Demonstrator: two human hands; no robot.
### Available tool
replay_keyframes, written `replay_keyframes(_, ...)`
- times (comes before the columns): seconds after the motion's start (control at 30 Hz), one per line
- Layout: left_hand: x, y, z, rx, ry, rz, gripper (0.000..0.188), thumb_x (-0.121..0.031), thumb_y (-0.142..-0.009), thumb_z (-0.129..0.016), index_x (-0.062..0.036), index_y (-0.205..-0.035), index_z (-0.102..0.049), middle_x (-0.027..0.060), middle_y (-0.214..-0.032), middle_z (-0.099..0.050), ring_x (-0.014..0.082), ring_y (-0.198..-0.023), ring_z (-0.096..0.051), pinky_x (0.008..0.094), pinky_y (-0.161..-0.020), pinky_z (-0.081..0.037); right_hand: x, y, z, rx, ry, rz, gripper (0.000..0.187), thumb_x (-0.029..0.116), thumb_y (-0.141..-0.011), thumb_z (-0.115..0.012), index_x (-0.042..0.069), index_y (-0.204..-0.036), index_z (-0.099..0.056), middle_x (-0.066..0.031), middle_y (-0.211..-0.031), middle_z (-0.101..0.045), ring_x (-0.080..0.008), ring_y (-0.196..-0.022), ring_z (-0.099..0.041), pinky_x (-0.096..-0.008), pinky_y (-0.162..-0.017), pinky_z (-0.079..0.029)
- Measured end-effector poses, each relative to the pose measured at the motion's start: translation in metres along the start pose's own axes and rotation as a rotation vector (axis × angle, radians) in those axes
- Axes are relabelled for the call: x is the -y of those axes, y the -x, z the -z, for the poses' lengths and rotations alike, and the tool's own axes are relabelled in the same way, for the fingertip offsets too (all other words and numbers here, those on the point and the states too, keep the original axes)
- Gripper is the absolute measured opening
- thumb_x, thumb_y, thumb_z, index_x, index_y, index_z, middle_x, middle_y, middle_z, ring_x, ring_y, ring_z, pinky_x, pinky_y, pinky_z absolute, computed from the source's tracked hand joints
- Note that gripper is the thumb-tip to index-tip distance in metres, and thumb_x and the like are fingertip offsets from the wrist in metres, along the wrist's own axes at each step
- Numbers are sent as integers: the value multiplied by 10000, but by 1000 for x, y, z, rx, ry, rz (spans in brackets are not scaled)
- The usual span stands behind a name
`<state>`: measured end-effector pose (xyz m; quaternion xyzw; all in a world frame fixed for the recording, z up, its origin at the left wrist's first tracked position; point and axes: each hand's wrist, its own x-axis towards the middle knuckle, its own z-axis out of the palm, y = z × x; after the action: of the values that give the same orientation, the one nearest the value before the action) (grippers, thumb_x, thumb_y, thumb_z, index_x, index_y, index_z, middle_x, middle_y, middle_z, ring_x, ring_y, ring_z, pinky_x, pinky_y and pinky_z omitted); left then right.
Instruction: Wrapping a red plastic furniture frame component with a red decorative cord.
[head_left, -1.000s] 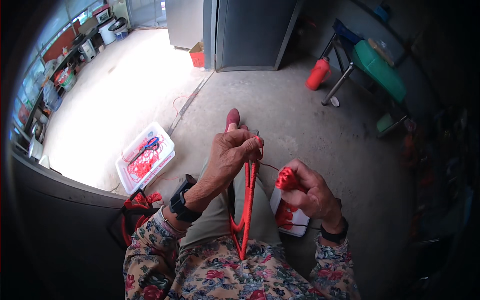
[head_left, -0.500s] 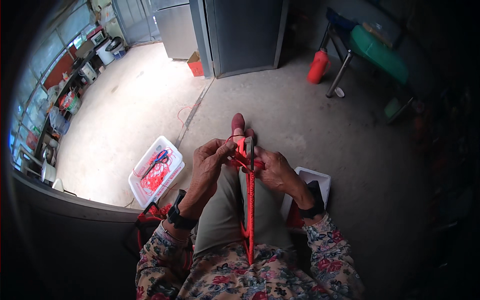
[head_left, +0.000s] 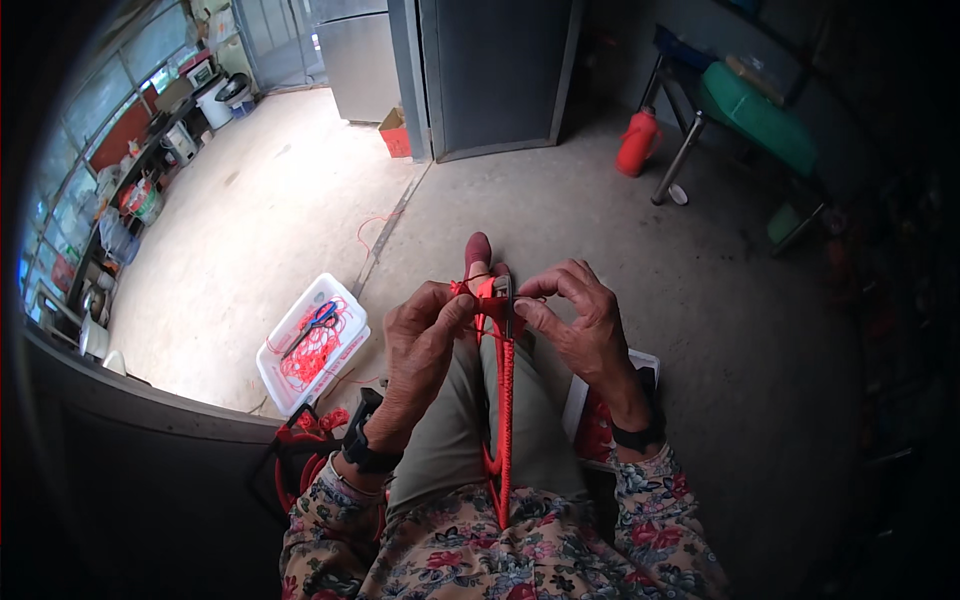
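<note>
the left hand (head_left: 428, 325) pinches red cord (head_left: 489, 306) at the far end of a red braided strap (head_left: 505, 405) over the lap (head_left: 437, 425); on the right hand (head_left: 582, 325), thumb and forefinger nearly meet, their hold unclear from here.

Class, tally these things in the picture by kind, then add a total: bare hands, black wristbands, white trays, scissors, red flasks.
Bare hands: 2
Black wristbands: 2
White trays: 2
Scissors: 1 pair
Red flask: 1
Total: 8
</note>
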<state>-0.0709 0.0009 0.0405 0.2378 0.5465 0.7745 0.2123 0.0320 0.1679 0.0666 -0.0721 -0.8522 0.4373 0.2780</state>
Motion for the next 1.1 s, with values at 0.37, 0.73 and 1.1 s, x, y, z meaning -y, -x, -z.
replay_keyframes(0.37, -31, -1, -9, 45, 31, -42, 320, -309, -897, -643, 8, -930, -676, 61, -912, -671, 117, -856, -562, 273, -796, -425, 22, 16, 52, 9, -965, -94, 282, 328, -964, -517, 47, -978, -529, -45, -774, -531, -196, -740, -586, -360, -783, -504)
replay_keyframes(0.73, 20, 36, -19, 99, -311, 91, 527, -241, -785, -783, -5, -1200, -560, 41, -1032, -611, 105, -843, -558, 274, -750, -464, -25, 130, 164, -281, -753, -262, 203, 227, -911, -612, 59, -966, -512, 47, -556, -341, -32, -391, -305, -194, -355, -315)
replay_keyframes(1.1, 30, 36, -31, 47, 64, 280, 412, -82, -776, -776, -8, -1135, -588, 8, -880, -611, 89, -774, -564, 225, -730, -460, -4, 130, 151, 81, 356, -293, 254, 234, -832, -734, 28, -747, -612, 50, -559, -507, -78, -502, -484, -278, -480, -392)
